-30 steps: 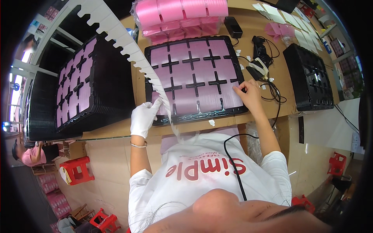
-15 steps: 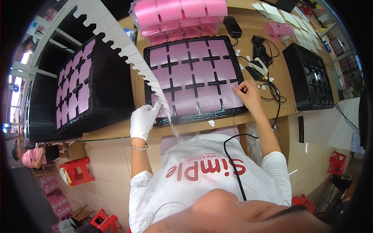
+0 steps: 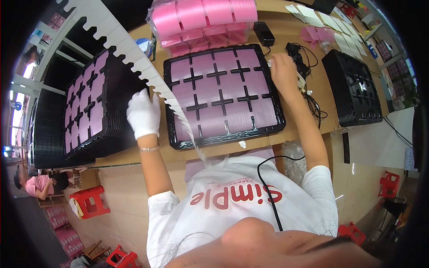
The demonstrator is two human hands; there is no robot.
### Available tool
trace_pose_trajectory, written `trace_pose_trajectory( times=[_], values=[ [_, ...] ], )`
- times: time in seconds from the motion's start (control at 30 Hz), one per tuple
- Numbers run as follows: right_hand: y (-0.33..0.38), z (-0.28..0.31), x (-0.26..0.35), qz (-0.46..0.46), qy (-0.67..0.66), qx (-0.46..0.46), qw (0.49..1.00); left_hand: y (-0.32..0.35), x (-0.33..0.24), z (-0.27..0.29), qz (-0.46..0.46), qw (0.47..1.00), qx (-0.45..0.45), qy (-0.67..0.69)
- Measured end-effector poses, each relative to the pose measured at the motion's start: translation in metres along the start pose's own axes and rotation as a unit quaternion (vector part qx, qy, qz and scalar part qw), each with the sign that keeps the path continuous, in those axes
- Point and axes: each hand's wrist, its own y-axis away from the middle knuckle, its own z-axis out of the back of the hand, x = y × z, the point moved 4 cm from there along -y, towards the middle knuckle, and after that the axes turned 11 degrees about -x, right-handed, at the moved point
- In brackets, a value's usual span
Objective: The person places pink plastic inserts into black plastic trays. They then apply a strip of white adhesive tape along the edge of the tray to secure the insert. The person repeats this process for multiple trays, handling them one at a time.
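Note:
A black plastic tray (image 3: pixel 223 139) lies on the table before me, with pink-purple sheet pieces (image 3: pixel 234 85) between its cross-shaped dividers. My left hand (image 3: pixel 144 114), in a white glove, is raised at the tray's left, beside a tall stack of black trays (image 3: pixel 118 100). Its fingers look loosely apart, with nothing visible in them. My bare right hand (image 3: pixel 284 73) is at the tray's far right edge with its fingers bent; their tips are partly hidden, so its grip cannot be told. A white strip with a notched edge (image 3: pixel 129 49) slants across the view, passing over the tray's left side.
Wrapped pink rolls (image 3: pixel 203 18) stand behind the tray. A black adapter (image 3: pixel 263 34) and tangled black cables (image 3: pixel 319 107) lie to the right, before another stack of black trays (image 3: pixel 353 89). Papers (image 3: pixel 328 20) lie at the far right. Red stools (image 3: pixel 89 201) and a seated person (image 3: pixel 42 185) are at left.
My left hand has left the tray's near left corner and moved left and away from me. My right hand has shifted from the tray's right side toward its far right corner.

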Motion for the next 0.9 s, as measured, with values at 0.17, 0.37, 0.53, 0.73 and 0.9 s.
trace_pose_trajectory(
  times=[0.17, 0.37, 0.53, 0.73, 0.9],
  values=[
    [-0.007, -0.056, 0.017, 0.027, -0.014, 0.031, 0.999, -0.005, 0.029, -0.084, -0.15, 0.98, -0.107, -0.077],
    [0.007, -0.062, 0.014, 0.042, 0.004, 0.107, 0.993, -0.011, -0.018, -0.088, -0.168, 0.985, 0.0, 0.036],
    [0.012, -0.08, 0.032, 0.129, -0.034, 0.181, 0.974, -0.02, -0.05, -0.101, -0.256, 0.962, 0.069, 0.07],
    [0.003, -0.094, 0.015, 0.139, 0.03, 0.159, 0.977, -0.042, -0.049, -0.12, -0.225, 0.973, 0.054, -0.002],
    [0.001, -0.075, 0.016, 0.122, 0.072, 0.093, 0.986, -0.034, -0.041, -0.116, -0.198, 0.979, 0.041, -0.002]
  ],
)
